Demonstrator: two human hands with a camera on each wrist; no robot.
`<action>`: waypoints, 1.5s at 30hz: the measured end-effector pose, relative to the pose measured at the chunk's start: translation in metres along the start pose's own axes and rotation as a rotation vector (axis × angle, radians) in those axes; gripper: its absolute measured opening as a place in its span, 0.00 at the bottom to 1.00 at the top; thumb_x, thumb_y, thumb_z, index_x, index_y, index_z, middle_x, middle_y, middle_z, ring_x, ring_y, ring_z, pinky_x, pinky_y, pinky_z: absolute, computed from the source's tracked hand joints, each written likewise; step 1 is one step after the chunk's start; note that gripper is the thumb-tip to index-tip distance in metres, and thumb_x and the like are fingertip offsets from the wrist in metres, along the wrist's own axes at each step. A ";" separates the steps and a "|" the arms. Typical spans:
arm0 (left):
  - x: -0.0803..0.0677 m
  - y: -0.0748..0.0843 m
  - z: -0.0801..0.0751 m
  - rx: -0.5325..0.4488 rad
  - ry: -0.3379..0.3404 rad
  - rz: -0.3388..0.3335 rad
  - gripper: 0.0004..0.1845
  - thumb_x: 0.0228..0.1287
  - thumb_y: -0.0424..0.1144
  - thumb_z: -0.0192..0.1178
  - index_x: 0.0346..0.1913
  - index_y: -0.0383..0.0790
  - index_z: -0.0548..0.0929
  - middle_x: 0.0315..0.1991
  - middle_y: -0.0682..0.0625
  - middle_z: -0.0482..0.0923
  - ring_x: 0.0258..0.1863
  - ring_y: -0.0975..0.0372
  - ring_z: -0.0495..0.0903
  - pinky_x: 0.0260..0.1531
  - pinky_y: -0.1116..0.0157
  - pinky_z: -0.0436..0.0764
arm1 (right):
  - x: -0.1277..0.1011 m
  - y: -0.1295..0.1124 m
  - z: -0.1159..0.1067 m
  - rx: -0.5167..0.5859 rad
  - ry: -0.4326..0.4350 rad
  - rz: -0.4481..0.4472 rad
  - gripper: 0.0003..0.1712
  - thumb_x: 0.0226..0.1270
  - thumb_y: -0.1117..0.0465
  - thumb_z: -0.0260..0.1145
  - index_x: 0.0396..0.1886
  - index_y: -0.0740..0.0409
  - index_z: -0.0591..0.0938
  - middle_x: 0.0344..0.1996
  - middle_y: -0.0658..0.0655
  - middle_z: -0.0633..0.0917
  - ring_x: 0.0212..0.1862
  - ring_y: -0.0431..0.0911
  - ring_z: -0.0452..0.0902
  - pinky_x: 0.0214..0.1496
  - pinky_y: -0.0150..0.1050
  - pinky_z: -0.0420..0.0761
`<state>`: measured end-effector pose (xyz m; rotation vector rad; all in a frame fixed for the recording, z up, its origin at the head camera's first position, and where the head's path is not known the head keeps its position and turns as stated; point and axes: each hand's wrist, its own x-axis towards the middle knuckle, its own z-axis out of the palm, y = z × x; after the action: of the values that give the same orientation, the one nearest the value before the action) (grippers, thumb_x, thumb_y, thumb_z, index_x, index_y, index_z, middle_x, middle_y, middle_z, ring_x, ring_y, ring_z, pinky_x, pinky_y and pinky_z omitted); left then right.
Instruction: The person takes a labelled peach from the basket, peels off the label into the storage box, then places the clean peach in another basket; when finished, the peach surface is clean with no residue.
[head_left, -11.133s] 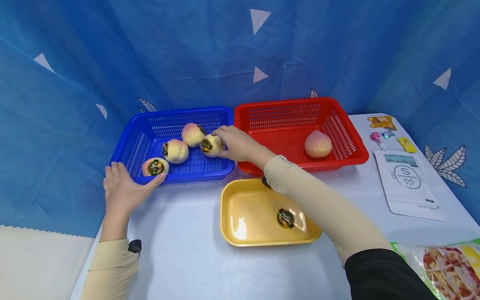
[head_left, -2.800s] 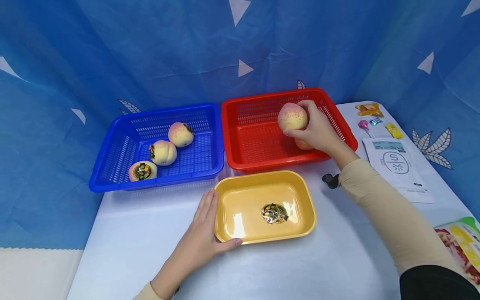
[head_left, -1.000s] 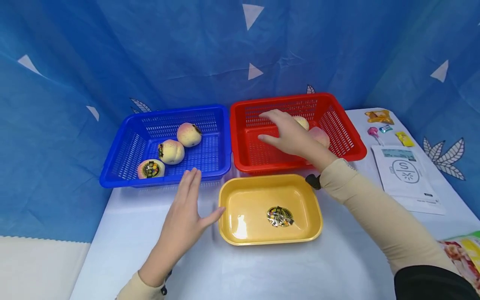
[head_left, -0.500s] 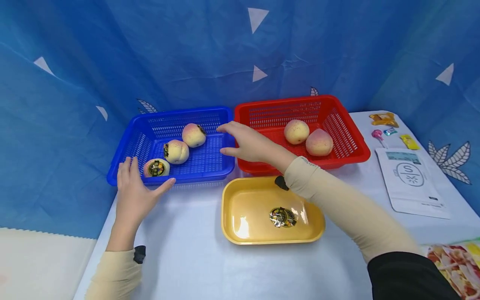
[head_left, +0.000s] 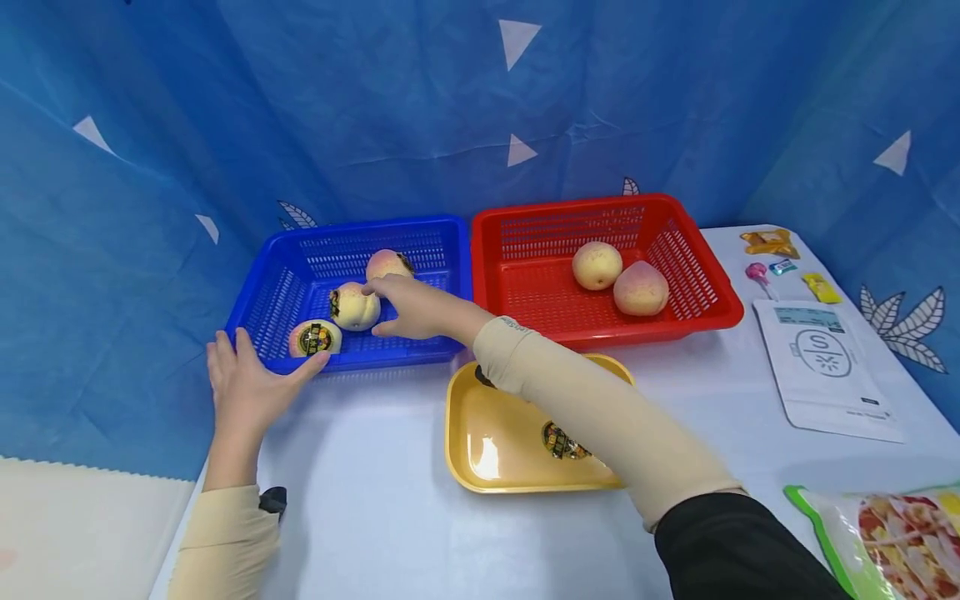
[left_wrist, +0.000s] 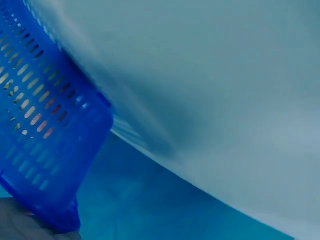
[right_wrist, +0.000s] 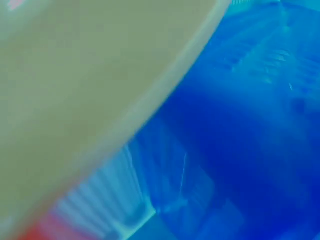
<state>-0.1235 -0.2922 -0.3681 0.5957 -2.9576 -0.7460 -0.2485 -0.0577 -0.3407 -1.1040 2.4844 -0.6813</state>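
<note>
My right hand (head_left: 420, 308) reaches into the blue basket (head_left: 442, 343), its thumb and fingers spread at the right side of the middle peach (head_left: 354, 306). A visible gap lies between them, so it does not hold the peach. Behind that one sits another peach (head_left: 389, 264), partly hidden by the hand. At the front left lies a peach with a round black sticker (head_left: 315, 337). My left hand (head_left: 250, 383) rests at the basket's front left corner, thumb spread along the rim; its fingertips touch the basket edge in the left wrist view. The right wrist view is blurred.
A red basket (head_left: 525, 302) holds two peaches (head_left: 618, 279). In front, a yellow tray (head_left: 467, 475) with stickers (head_left: 562, 440) is partly covered by my right forearm. Wrapped sweets (head_left: 771, 243), a lollipop (head_left: 757, 273), a white pouch (head_left: 821, 367) and a food bag (head_left: 900, 533) lie right.
One peach has gone from the blue basket to the red, let go by my right hand, which then moved left. My left hand moved from the tray to the blue basket. More stickers lie in the tray.
</note>
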 end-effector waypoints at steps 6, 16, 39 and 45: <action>0.003 -0.008 -0.001 -0.002 -0.033 -0.003 0.73 0.53 0.75 0.60 0.76 0.31 0.26 0.77 0.33 0.17 0.76 0.37 0.18 0.67 0.27 0.39 | 0.019 -0.015 0.013 -0.006 -0.064 -0.019 0.39 0.71 0.50 0.64 0.77 0.50 0.60 0.74 0.50 0.66 0.72 0.43 0.67 0.71 0.36 0.70; 0.003 -0.014 -0.002 0.000 -0.029 0.019 0.74 0.52 0.75 0.61 0.75 0.31 0.23 0.77 0.33 0.17 0.76 0.37 0.18 0.69 0.29 0.37 | 0.044 -0.038 0.025 -0.139 -0.044 -0.088 0.39 0.70 0.52 0.65 0.77 0.47 0.60 0.73 0.45 0.67 0.77 0.40 0.56 0.76 0.30 0.61; 0.005 -0.012 0.002 0.045 -0.024 0.063 0.73 0.53 0.75 0.59 0.75 0.29 0.23 0.77 0.31 0.18 0.76 0.36 0.19 0.69 0.30 0.37 | 0.057 -0.031 0.035 -0.253 -0.102 -0.151 0.38 0.65 0.55 0.70 0.73 0.41 0.67 0.72 0.44 0.69 0.72 0.40 0.66 0.74 0.34 0.66; 0.004 -0.012 0.003 0.041 -0.026 0.058 0.73 0.53 0.75 0.59 0.75 0.29 0.23 0.77 0.32 0.18 0.76 0.36 0.19 0.70 0.30 0.37 | 0.057 -0.030 0.039 -0.223 -0.125 -0.133 0.46 0.65 0.58 0.70 0.79 0.40 0.58 0.74 0.41 0.66 0.75 0.37 0.61 0.75 0.31 0.63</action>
<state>-0.1237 -0.3022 -0.3771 0.5041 -3.0061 -0.6952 -0.2483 -0.1298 -0.3630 -1.3576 2.4401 -0.3627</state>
